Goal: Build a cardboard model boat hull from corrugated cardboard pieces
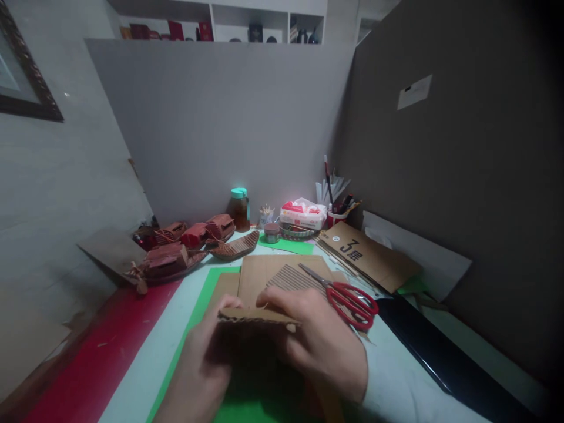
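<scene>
left hand (205, 352) and right hand (319, 338), fingers curled in, pinch a cardboard piece (255, 316) toward either end; likely light, stiff but creasable, best held by its edges.

Beyond the red scissors (333, 288), a brown cardboard sheet (374, 262) carries bold black print — "3层", a numeral and a Chinese character. Its round sticker (335, 239) and the tissue pack (303, 222) farther behind the scissors bear markings — too small to read.
</scene>
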Demonstrator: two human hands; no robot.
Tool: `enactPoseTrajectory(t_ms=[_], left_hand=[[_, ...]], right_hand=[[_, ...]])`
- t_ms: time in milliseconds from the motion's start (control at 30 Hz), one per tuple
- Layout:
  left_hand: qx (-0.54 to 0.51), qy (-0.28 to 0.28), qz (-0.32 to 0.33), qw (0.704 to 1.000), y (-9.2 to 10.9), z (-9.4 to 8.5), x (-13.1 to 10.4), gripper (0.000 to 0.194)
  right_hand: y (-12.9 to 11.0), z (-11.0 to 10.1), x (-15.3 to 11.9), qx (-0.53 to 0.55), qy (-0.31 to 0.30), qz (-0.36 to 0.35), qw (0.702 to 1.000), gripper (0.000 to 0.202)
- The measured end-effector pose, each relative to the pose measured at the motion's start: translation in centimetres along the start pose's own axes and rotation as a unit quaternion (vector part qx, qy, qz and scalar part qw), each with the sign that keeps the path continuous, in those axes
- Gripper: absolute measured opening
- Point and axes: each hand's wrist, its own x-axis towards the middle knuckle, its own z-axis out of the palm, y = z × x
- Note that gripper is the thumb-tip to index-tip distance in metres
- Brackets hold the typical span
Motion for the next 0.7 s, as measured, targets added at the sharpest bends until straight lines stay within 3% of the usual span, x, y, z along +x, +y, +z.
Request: enactPoseTrajectory(t_ms=[200, 300, 400, 533, 700], left_hand=[[0.110, -0.093, 0.094, 0.985, 0.8, -1.5, -0.9, 0.018], [0.110, -0.099, 0.099, 0.984, 0.4, -2.0, -1.1, 0.019], [0.115, -0.086, 0.088, 0.986, 0.4, -1.9, -1.4, 0.023], [0.119, -0.070, 0.073, 0.988, 0.8, -1.4, -1.4, 0.016], [0.098, -0.071, 0.115, 0.986, 0.4, -1.5, -1.5, 0.017]], right_hand=[[-0.3, -0.4, -0.2, 0.004, -0.033, -0.082, 0.996, 0.030], [-0.4, -0.1, -0.4, -0.023, -0.036, -0.083, 0.996, 0.038], [-0.4, -0.4, -0.4, -0.059, -0.040, -0.105, 0.992, 0.030], [-0.6, -1.0, -0.5, -0.015, -0.008, -0.155, 0.988, 0.031], [-0.6, -0.6, -0.7, 0.021, 0.031, -0.206, 0.978, 0.038]])
